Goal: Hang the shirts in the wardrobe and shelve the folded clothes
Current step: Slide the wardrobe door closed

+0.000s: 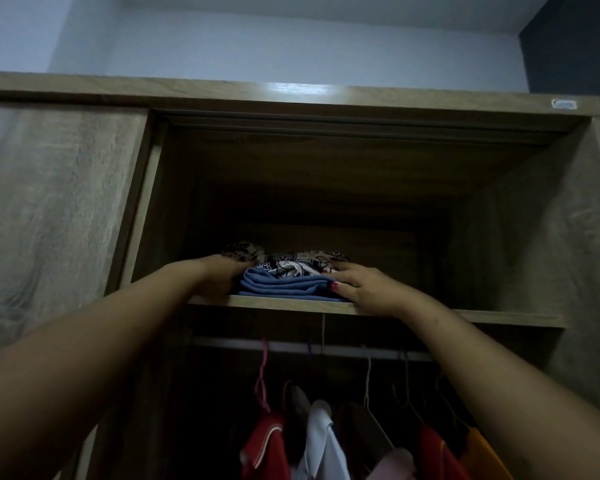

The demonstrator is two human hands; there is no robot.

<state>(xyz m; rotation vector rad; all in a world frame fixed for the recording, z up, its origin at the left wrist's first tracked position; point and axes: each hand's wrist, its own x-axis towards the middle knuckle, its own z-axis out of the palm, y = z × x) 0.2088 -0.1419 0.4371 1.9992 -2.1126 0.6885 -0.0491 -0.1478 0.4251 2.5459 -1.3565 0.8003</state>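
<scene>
Shirts (321,441) hang already on the rail (343,351) below the shelf: red, white, a pinkish one, another red, an orange at far right, each on a hanger. Hanging part looks largely done, judging from this; whether more shirts wait outside the view, cannot tell.

Folded clothes (284,284) sit at the front edge of the top shelf (499,318) of the wardrobe (551,220): blue piece at the bottom, patterned black-and-white and spotted pieces on top. Stack lies near the front lip, left of centre, not pushed deep. Shelf space to the right shows bare. Shelving step seems in hand, near its end for this stack.

Both arms reach up and forward, elbows low, forearms rising to the shelf. Left hand (222,273) presses against the stack's left side, fingers curled round it, partly hidden by cloth. Right hand (368,285) lies on the right side, fingers spread over the top piece, thumb at the blue fold. Both grasp the stack between them, loosely as far as visible.
</scene>
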